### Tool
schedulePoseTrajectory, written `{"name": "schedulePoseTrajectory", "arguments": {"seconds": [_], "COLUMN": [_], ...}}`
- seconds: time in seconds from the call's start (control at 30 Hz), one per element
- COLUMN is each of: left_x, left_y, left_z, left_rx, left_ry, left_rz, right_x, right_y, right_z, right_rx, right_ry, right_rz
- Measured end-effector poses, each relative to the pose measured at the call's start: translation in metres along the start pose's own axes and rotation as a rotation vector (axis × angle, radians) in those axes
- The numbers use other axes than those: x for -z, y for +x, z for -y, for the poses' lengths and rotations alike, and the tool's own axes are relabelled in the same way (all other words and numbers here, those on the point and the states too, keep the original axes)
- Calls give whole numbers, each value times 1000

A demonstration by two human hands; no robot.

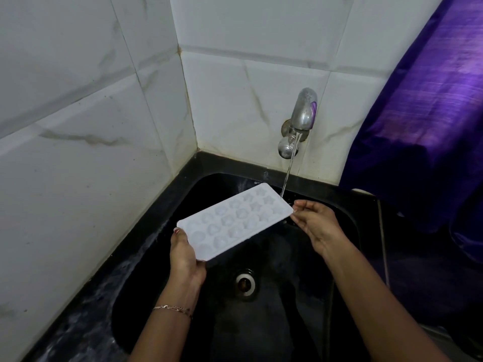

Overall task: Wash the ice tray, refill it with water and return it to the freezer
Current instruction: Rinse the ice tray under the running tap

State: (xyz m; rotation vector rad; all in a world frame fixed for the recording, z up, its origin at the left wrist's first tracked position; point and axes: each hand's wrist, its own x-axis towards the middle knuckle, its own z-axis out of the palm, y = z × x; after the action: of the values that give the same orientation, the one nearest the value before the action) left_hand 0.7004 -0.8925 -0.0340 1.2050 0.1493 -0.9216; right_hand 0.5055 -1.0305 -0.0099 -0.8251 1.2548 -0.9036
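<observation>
A white ice tray (235, 220) with several shaped moulds is held level over the black sink (339, 220). My left hand (184, 253) grips its near left end, thumb on the rim and fingers underneath. My right hand (316, 224) pinches the tray's far right corner. A thin stream of water (288, 168) falls from the metal tap (304, 111) and lands at the tray's far right edge.
The sink drain (245, 283) lies below the tray. White marble-look tiles (104, 126) form the corner walls at left and behind. A purple curtain (431, 100) hangs at the right. The wet black counter rim (86, 296) runs along the left.
</observation>
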Motion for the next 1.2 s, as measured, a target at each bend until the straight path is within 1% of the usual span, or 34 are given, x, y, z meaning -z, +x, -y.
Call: {"name": "schedulePoseTrajectory", "arguments": {"seconds": [0.13, 0.57, 0.9, 1.2], "left_x": [-5, -12, -51, -62], "left_y": [5, 15, 23, 33], "left_z": [3, 1, -4, -2], "left_rx": [6, 17, 18, 36], "left_ry": [-1, 17, 67, 70], "left_rz": [-3, 6, 114, 140], "right_x": [3, 3, 20, 28], "right_y": [4, 6, 12, 15], "right_z": [1, 8, 22, 30], "right_rx": [2, 27, 55, 63], "right_ry": [8, 29, 89, 117], "right_rz": [-19, -7, -74, -79]}}
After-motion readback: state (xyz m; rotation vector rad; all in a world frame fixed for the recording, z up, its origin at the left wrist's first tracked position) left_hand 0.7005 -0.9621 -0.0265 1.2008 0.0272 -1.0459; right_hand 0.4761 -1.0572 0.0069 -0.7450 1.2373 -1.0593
